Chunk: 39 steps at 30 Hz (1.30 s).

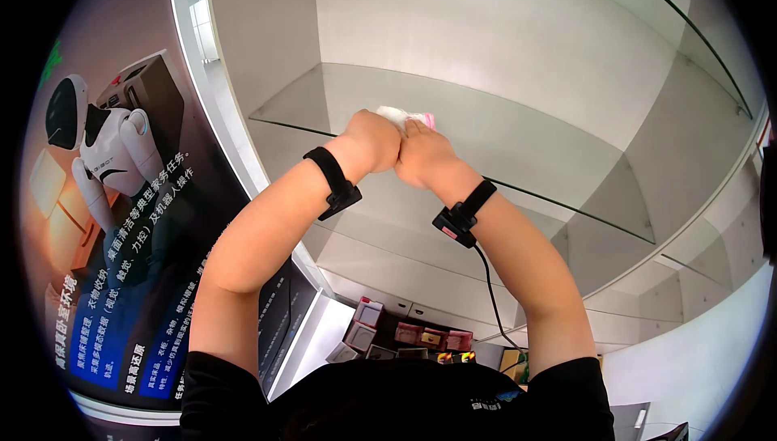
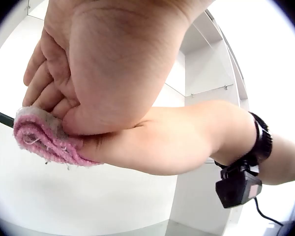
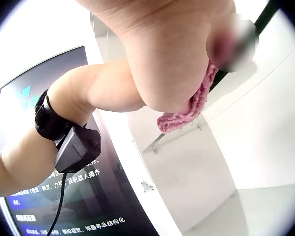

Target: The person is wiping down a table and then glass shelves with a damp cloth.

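A pink and white cloth (image 1: pixel 419 119) (image 2: pixel 44 137) (image 3: pixel 187 115) is bunched at the front edge of a glass shelf (image 1: pixel 486 129). My left hand (image 1: pixel 374 143) (image 2: pixel 108 64) has its fingers curled against the cloth. Touching it on the right, my right hand (image 1: pixel 426 154) (image 3: pixel 172 54) grips the cloth too, its thumb against the folded layers in the left wrist view. The backs of both hands hide much of the cloth in the head view. Part of the right wrist view is blurred near the fingers.
Another glass shelf (image 1: pixel 688 24) is higher up, inside a pale cabinet (image 1: pixel 486 4). A printed banner (image 1: pixel 121 198) stands at the left. Several small boxes (image 1: pixel 433 337) lie low down near my body. A cable (image 1: pixel 490 287) hangs from the right wrist camera.
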Motion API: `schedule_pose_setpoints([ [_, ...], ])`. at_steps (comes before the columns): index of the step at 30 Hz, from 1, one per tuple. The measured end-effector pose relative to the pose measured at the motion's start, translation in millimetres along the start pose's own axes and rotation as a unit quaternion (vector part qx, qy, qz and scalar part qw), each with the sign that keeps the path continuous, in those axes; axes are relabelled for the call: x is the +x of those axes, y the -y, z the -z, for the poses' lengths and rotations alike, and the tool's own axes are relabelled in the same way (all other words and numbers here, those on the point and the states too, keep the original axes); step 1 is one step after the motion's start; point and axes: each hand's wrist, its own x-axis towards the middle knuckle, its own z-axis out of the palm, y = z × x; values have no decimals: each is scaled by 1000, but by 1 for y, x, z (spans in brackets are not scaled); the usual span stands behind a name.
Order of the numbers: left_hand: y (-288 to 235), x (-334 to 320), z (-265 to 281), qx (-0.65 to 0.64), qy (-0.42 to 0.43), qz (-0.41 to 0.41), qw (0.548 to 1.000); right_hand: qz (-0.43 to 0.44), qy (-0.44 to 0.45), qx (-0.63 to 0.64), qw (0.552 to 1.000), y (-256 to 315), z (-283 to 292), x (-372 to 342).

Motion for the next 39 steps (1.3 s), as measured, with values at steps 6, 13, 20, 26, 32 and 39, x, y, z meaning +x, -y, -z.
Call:
schedule_pose_setpoints([
  [6,-29,9,10,-21,-29,-37,999,-2,-14,-7,1000,-30,-1,-26],
  [13,-61,17,22,-40,-49,-68,996,-8,-37,-18,999,-55,3,-60],
  [20,-74,26,22,-56,-63,-97,992,-20,-33,-9,999,-66,9,-77],
  [26,-73,22,8,-35,-89,-78,992,-30,-88,-31,995,-59,-5,-75],
  [32,-61,15,5,-15,-104,-82,991,-33,-100,-37,994,-47,-9,-65],
  [39,-24,6,-16,-15,-99,-66,993,-15,-157,-45,986,-20,-22,-34],
])
